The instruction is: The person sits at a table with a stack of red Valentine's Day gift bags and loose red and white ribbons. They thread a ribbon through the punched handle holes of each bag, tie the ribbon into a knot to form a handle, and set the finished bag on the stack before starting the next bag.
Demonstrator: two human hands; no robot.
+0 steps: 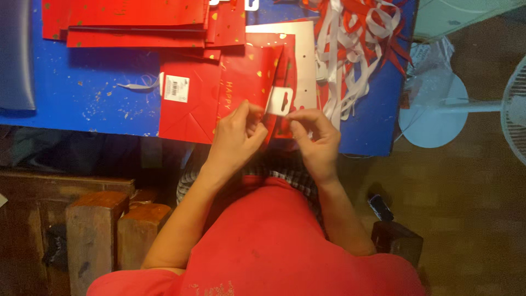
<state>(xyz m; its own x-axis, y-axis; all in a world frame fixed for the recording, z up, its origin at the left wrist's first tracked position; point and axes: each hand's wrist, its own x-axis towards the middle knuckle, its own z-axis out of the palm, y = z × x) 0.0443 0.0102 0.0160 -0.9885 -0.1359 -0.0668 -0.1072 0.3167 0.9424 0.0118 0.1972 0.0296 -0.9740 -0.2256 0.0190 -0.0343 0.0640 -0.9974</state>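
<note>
A flat red paper gift bag (197, 104) with gold dots and a white label lies at the near edge of the blue table (82, 93). My left hand (236, 137) pinches the bag's upper edge, which is lifted off the table. My right hand (315, 140) holds a small white hang tab (278, 102) against that edge, fingers closed on it. Both hands meet over the bag's right side, almost touching.
A stack of red bags (131, 22) lies at the far left of the table. A tangle of white and red ribbons (356, 44) sits at the right. Wooden blocks (109, 230) stand at lower left; a white fan base (433, 118) stands on the floor at right.
</note>
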